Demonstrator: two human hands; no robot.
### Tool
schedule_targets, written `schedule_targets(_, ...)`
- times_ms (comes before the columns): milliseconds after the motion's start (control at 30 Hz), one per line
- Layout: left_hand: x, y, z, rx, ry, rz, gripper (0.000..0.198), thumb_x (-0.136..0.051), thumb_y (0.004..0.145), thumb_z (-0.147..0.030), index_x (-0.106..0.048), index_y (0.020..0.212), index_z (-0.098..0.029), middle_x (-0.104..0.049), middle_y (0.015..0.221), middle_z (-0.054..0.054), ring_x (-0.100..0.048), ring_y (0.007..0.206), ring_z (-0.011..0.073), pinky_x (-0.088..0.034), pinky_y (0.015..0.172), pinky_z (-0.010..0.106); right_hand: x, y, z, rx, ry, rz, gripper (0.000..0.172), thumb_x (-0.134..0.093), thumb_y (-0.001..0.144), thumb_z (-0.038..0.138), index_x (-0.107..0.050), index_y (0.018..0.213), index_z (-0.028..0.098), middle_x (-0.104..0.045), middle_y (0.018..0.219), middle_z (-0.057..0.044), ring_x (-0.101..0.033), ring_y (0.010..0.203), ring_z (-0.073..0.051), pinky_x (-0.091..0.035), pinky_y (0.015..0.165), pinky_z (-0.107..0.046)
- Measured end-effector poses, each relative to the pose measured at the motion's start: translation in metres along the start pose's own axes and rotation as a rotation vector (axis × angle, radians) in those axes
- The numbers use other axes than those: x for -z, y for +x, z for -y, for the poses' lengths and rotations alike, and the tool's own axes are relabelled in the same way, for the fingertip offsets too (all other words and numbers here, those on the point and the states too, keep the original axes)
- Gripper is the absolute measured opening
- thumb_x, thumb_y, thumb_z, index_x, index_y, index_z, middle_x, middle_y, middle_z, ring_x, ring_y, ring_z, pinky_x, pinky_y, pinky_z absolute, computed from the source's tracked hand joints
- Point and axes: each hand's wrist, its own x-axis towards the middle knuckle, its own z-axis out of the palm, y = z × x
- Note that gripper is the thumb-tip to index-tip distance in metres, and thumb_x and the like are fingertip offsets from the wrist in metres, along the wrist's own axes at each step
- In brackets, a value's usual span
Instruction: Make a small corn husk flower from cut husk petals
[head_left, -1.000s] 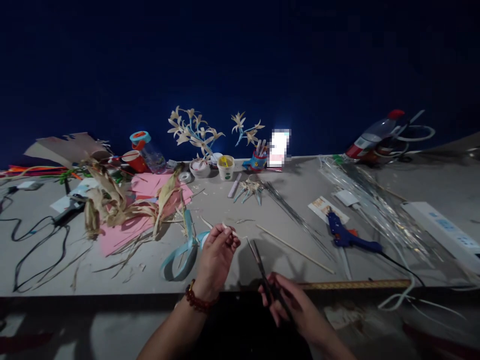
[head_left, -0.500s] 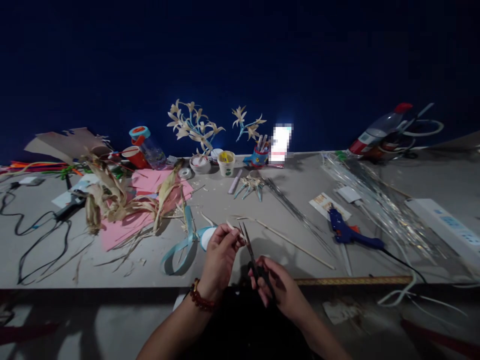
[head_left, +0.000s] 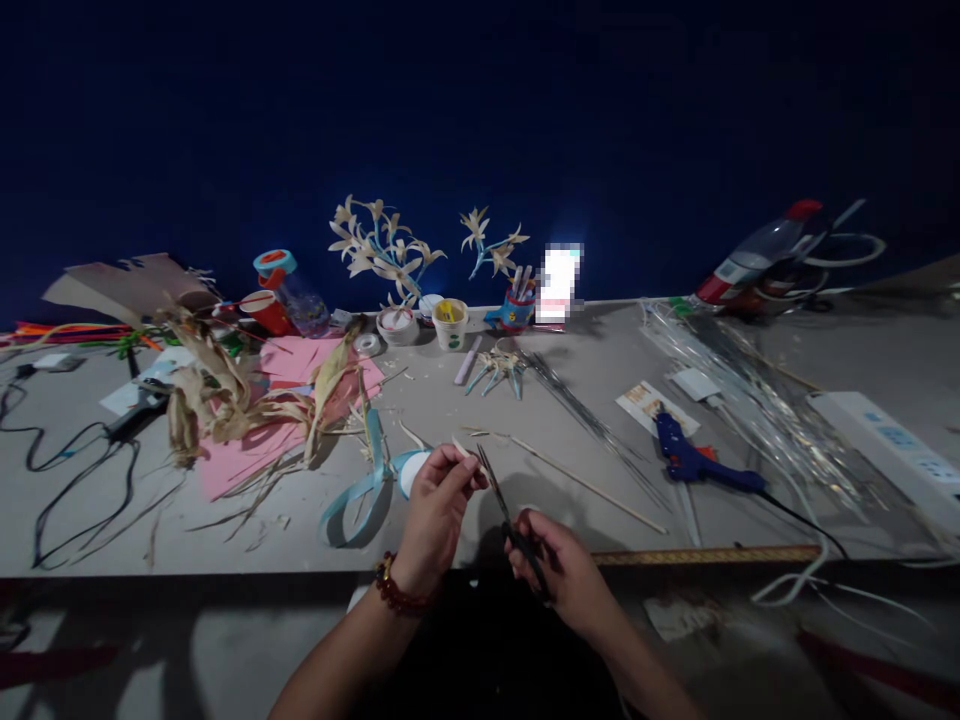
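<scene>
My left hand (head_left: 433,508), with a bead bracelet at the wrist, pinches a small pale husk strip (head_left: 463,449) over the table's front edge. My right hand (head_left: 564,570) grips dark scissors (head_left: 504,508) by the handles. The blades point up and left, and their tips meet the strip beside my left fingertips. A light blue ribbon roll (head_left: 375,482) lies just left of my left hand. A thin wooden stick (head_left: 585,487) lies to the right of the scissors.
Dried corn husks (head_left: 217,395) lie on pink paper (head_left: 289,405) at the left, with black cables (head_left: 67,470) beyond. Husk flowers (head_left: 382,255), cups and a bright phone (head_left: 559,280) line the back. A blue glue gun (head_left: 694,462), wires, a power strip (head_left: 889,440) and a ruler (head_left: 705,553) are on the right.
My right hand brought the scissors up and left until the blades reached the strip held in my left hand. The left hand stayed almost in place.
</scene>
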Motion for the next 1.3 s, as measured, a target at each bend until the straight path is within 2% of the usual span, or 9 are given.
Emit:
schedule_targets(100, 0.0, -0.001, -0.002, 0.0, 0.019, 0.011, 0.022, -0.085, 0.072, -0.026, -0.066, 0.075, -0.017, -0.063, 0.071, -0.002, -0.059, 0.066, 0.0109, -0.046, 0.068, 0.024, 0.0, 0.001, -0.002, 0.024, -0.063, -0.025, 0.047, -0.066, 0.083, 0.063, -0.045, 0.072, 0.023, -0.051, 0.064, 0.004, -0.046, 0.058, -0.012, -0.039, 0.057, -0.025)
schedule_targets(233, -0.001, -0.003, -0.006, -0.02, 0.078, 0.044, 0.021, -0.085, 0.072, -0.026, -0.066, 0.074, -0.017, -0.065, 0.074, -0.001, -0.058, 0.067, 0.0114, -0.046, 0.068, 0.024, 0.002, -0.001, -0.003, -0.027, -0.034, -0.045, 0.051, -0.067, 0.08, 0.068, -0.043, 0.072, 0.024, -0.048, 0.061, 0.006, -0.045, 0.055, -0.012, -0.038, 0.055, -0.025)
schedule_targets(400, 0.005, -0.005, -0.01, -0.019, 0.21, 0.131, 0.019, -0.083, 0.075, -0.027, -0.068, 0.077, -0.016, -0.07, 0.079, 0.004, -0.059, 0.072, 0.0136, -0.046, 0.07, 0.025, 0.017, -0.007, 0.002, -0.067, 0.042, 0.084, 0.051, -0.068, 0.078, 0.07, -0.051, 0.083, 0.022, -0.054, 0.069, 0.003, -0.048, 0.059, -0.013, -0.039, 0.057, -0.025)
schedule_targets(567, 0.015, -0.005, -0.009, 0.015, 0.288, 0.181, 0.018, -0.081, 0.079, -0.03, -0.071, 0.079, -0.015, -0.071, 0.074, 0.005, -0.06, 0.069, 0.0147, -0.046, 0.069, 0.026, 0.027, -0.009, 0.003, -0.093, 0.001, 0.148, 0.052, -0.074, 0.074, 0.067, -0.048, 0.078, 0.022, -0.054, 0.071, 0.003, -0.048, 0.062, -0.012, -0.038, 0.06, -0.025)
schedule_targets(967, 0.014, -0.011, -0.011, -0.017, 0.404, 0.188, 0.022, -0.081, 0.079, -0.036, -0.072, 0.074, -0.016, -0.068, 0.068, 0.005, -0.058, 0.065, 0.0156, -0.044, 0.065, 0.026, 0.016, -0.005, 0.013, -0.074, 0.007, 0.128, 0.054, -0.07, 0.076, 0.072, -0.053, 0.078, 0.021, -0.054, 0.067, 0.003, -0.047, 0.058, -0.011, -0.039, 0.056, -0.024)
schedule_targets(1300, 0.011, -0.015, -0.014, -0.05, 0.459, 0.198, 0.025, -0.078, 0.08, -0.038, -0.069, 0.071, -0.017, -0.064, 0.067, 0.003, -0.055, 0.065, 0.0158, -0.043, 0.065, 0.027, 0.012, -0.005, 0.002, -0.059, -0.047, 0.09, 0.049, -0.071, 0.077, 0.065, -0.048, 0.075, 0.022, -0.057, 0.073, 0.002, -0.051, 0.063, -0.013, -0.042, 0.059, -0.025)
